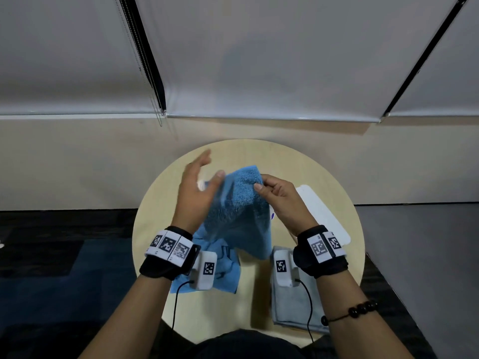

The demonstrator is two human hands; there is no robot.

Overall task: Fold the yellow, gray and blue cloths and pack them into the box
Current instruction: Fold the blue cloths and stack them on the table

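Note:
A blue terry cloth (238, 213) hangs above the middle of the round wooden table (337, 182). My right hand (282, 200) pinches its upper right edge between thumb and fingers. My left hand (197, 193) is beside the cloth's left edge with its fingers straight, blurred by motion, and its thumb is close to the fabric. A folded gray cloth (293, 309) lies flat at the table's near right, partly under my right wrist. No yellow cloth is in view.
A light blue flat piece with dark line print (223, 270) lies under my left wrist. A white flat object (324, 216) lies at the right, behind my right hand. Something small and white (201, 183) shows behind my left hand. A wall stands just beyond the table.

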